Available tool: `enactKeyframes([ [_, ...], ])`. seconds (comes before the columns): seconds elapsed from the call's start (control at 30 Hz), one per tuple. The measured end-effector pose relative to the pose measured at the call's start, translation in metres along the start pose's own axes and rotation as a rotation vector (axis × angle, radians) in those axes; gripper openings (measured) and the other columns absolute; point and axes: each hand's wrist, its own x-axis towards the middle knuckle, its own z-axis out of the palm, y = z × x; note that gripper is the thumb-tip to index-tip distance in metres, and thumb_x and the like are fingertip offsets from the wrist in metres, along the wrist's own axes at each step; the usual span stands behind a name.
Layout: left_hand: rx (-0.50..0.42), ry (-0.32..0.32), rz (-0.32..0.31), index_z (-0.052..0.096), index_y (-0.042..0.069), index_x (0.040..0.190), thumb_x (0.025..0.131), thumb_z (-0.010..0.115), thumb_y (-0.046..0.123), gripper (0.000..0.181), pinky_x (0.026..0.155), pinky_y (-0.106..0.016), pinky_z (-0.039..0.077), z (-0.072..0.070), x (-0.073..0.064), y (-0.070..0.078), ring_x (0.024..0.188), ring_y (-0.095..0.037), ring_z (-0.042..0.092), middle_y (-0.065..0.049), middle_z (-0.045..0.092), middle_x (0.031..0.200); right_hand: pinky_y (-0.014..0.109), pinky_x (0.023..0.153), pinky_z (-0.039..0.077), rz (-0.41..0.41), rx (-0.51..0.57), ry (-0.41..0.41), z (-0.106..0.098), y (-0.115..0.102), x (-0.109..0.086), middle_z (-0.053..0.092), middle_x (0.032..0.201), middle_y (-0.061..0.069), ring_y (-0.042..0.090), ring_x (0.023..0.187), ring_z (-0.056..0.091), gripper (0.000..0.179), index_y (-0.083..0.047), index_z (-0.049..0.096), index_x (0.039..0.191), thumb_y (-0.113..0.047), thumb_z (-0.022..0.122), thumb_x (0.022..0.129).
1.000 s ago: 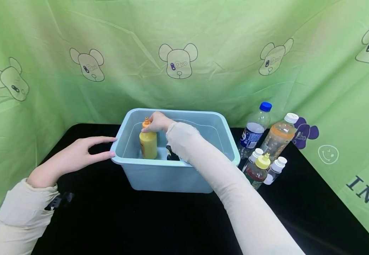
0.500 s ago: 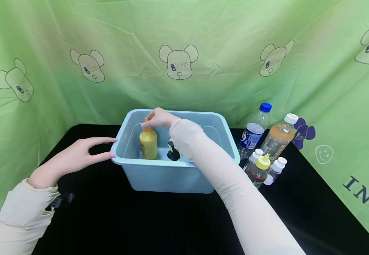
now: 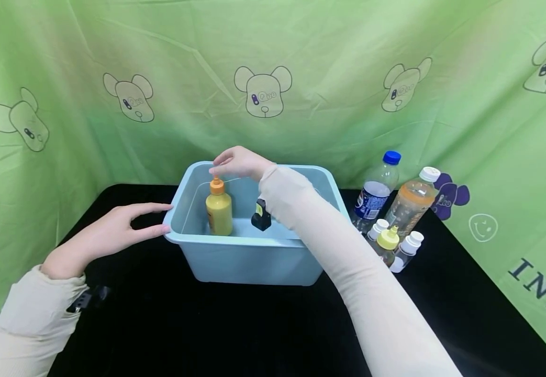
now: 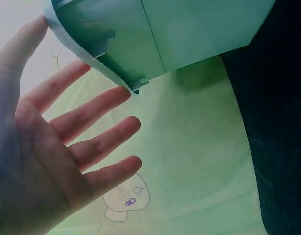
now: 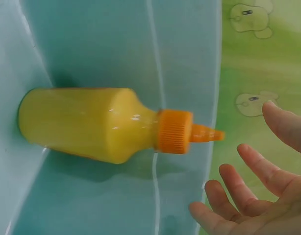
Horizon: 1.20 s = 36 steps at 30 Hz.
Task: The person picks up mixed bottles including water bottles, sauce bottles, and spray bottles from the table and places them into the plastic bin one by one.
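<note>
A yellow squeeze bottle with an orange nozzle cap stands upright inside the light blue plastic bin, towards its left end. Just above the nozzle is my right hand; in the right wrist view its fingers are spread and apart from the bottle, holding nothing. At the bin's left rim, my left hand touches the edge with thumb and fingertips. The left wrist view shows those fingers straight and spread against the rim.
Right of the bin stand a clear bottle with a blue cap, an orange-labelled bottle with a white cap, a yellow-capped squeeze bottle and small white-capped bottles. A green printed curtain hangs behind the black tabletop.
My right hand has let go of the yellow squeeze bottle's cap and risen above it, slightly to the right. The bottle stays standing in the bin. My left hand has not moved.
</note>
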Motion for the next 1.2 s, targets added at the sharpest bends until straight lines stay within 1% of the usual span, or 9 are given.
enactKeyframes([
  [0.13, 0.004, 0.004, 0.004, 0.052, 0.021, 0.133, 0.089, 0.060, 0.042, 0.049, 0.098, -0.053, 0.041, 0.000, 0.000, -0.001, 0.126, -0.031, 0.048, -0.009, 0.056, 0.133, 0.035, 0.106, 0.041, -0.010, 0.045, 0.008, -0.006, -0.005, -0.005, 0.054, 0.135, 0.008, 0.020, 0.125, 0.049, 0.044, -0.011, 0.055, 0.127, -0.030, 0.064, 0.088],
  [0.27, 0.003, 0.003, 0.009, 0.053, 0.020, 0.133, 0.089, 0.060, 0.042, 0.049, 0.098, -0.053, 0.041, -0.001, 0.000, -0.001, 0.126, -0.031, 0.048, -0.009, 0.056, 0.133, 0.038, 0.106, 0.041, -0.022, 0.083, 0.003, -0.012, -0.008, -0.010, 0.053, 0.135, 0.009, 0.021, 0.124, 0.050, 0.044, -0.010, 0.054, 0.127, -0.027, 0.065, 0.088],
  [0.37, 0.003, 0.001, 0.012, 0.053, 0.019, 0.133, 0.089, 0.060, 0.041, 0.049, 0.098, -0.053, 0.041, -0.001, 0.001, -0.001, 0.126, -0.031, 0.048, -0.010, 0.056, 0.133, 0.040, 0.107, 0.041, -0.027, 0.083, -0.005, -0.016, -0.010, -0.013, 0.051, 0.137, 0.009, 0.023, 0.124, 0.050, 0.045, -0.011, 0.053, 0.128, -0.028, 0.064, 0.088],
  [0.6, 0.017, 0.010, 0.023, 0.053, 0.018, 0.132, 0.089, 0.060, 0.041, 0.049, 0.099, -0.052, 0.041, -0.002, 0.002, 0.000, 0.125, -0.031, 0.049, -0.010, 0.057, 0.132, 0.036, 0.105, 0.042, -0.043, 0.060, -0.011, -0.026, -0.011, -0.024, 0.050, 0.138, 0.006, 0.022, 0.123, 0.051, 0.045, -0.014, 0.053, 0.129, -0.030, 0.063, 0.089],
  [0.83, 0.039, 0.019, 0.047, 0.053, 0.017, 0.132, 0.090, 0.060, 0.040, 0.049, 0.100, -0.051, 0.039, -0.002, 0.001, 0.000, 0.126, -0.031, 0.048, -0.011, 0.056, 0.132, 0.036, 0.106, 0.041, -0.070, 0.055, -0.013, -0.033, -0.003, -0.034, 0.055, 0.132, 0.005, 0.017, 0.119, 0.053, 0.041, -0.015, 0.055, 0.126, -0.030, 0.063, 0.089],
  [1.0, 0.055, 0.031, 0.073, 0.055, 0.018, 0.131, 0.089, 0.061, 0.039, 0.047, 0.101, -0.051, 0.038, -0.002, 0.001, 0.000, 0.126, -0.031, 0.047, -0.011, 0.056, 0.131, 0.035, 0.105, 0.042, -0.060, 0.055, -0.014, -0.038, 0.002, -0.043, 0.056, 0.130, 0.003, 0.016, 0.119, 0.052, 0.042, -0.015, 0.054, 0.127, -0.031, 0.063, 0.089],
  [1.2, 0.068, 0.041, 0.097, 0.056, 0.017, 0.130, 0.089, 0.061, 0.039, 0.047, 0.102, -0.051, 0.037, -0.002, 0.002, -0.001, 0.127, -0.031, 0.046, -0.011, 0.055, 0.132, 0.038, 0.107, 0.040, -0.067, 0.078, -0.007, -0.043, 0.005, -0.053, 0.056, 0.129, 0.004, 0.017, 0.120, 0.051, 0.041, -0.015, 0.055, 0.126, -0.029, 0.063, 0.089],
])
